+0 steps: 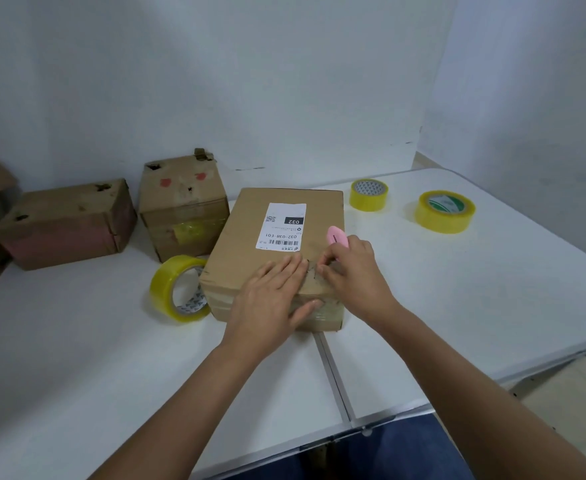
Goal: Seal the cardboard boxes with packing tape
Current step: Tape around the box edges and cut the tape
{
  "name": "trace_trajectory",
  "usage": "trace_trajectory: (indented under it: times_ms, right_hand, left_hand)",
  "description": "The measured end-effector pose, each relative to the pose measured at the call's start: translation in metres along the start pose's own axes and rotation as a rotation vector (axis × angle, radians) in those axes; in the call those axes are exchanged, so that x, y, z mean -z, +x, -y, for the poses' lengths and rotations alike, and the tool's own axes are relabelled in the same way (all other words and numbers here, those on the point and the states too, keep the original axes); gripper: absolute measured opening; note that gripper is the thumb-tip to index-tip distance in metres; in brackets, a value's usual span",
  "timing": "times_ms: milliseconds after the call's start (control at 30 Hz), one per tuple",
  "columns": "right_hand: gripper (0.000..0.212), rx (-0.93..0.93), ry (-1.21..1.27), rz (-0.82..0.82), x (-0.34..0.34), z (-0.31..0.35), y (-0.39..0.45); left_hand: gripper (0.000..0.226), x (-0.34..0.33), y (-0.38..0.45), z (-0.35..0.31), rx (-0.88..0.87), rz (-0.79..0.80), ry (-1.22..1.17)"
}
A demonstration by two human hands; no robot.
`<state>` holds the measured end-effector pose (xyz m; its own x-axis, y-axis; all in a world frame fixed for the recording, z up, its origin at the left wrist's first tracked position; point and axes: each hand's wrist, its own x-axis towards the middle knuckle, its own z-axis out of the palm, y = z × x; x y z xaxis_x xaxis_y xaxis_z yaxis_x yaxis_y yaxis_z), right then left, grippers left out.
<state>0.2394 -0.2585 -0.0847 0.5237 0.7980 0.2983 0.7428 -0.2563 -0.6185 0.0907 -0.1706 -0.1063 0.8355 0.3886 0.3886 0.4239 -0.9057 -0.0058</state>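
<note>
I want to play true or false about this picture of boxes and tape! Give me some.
1. Three yellow tape rolls are on the white table. True.
2. The right hand holds a pink plastic cutter. True.
3. The left hand holds a tape roll. False: it presses flat on the labelled brown cardboard box.
4. The labelled box is stacked on another box. False: it sits on the table.
5. Two worn cardboard boxes stand at the back left. True.

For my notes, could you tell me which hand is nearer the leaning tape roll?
Left. The left hand lies on the box beside the leaning tape roll; the right hand is farther right.
</note>
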Motion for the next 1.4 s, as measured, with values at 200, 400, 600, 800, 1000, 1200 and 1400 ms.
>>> trace_trajectory:
  times_ms: [200,400,600,800,1000,1200,1400]
  right_hand:
    - [0.01,0.01,-0.073,-0.082,-0.009,-0.002,-0.001]
    - [0.008,0.025,-0.001,-0.07,-0.011,-0.003,0.004]
    - [0.015,-0.135,0.544,-0.198,-0.016,-0.016,-0.013]
    - [0.015,-0.1,0.444,-0.19,-0.016,-0.022,0.0]
    - [0.031,-0.219,0.354,-0.277,0.004,-0.036,0.003]
    - [0.014,-0.481,0.042,0.142,-0.002,-0.064,-0.017]
    - [0.023,-0.418,-0.181,0.104,-0.018,-0.073,-0.022]
  left_hand:
    - [0.065,0.001,-0.001,-0.002,0.0,-0.006,0.035]
    - [0.062,0.002,0.0,0.0,-0.008,-0.02,-0.019]
    - [0.057,0.001,0.001,0.005,-0.08,0.023,-0.139]
    - [0.052,-0.007,0.012,-0.003,-0.05,0.029,-0.075]
    - [0.053,-0.013,0.02,-0.009,-0.014,0.008,-0.089]
    - [0.056,-0.011,0.0,-0.011,0.098,-0.21,-0.281]
    - [0.075,-0.007,-0.043,0.031,0.625,-0.531,-0.323]
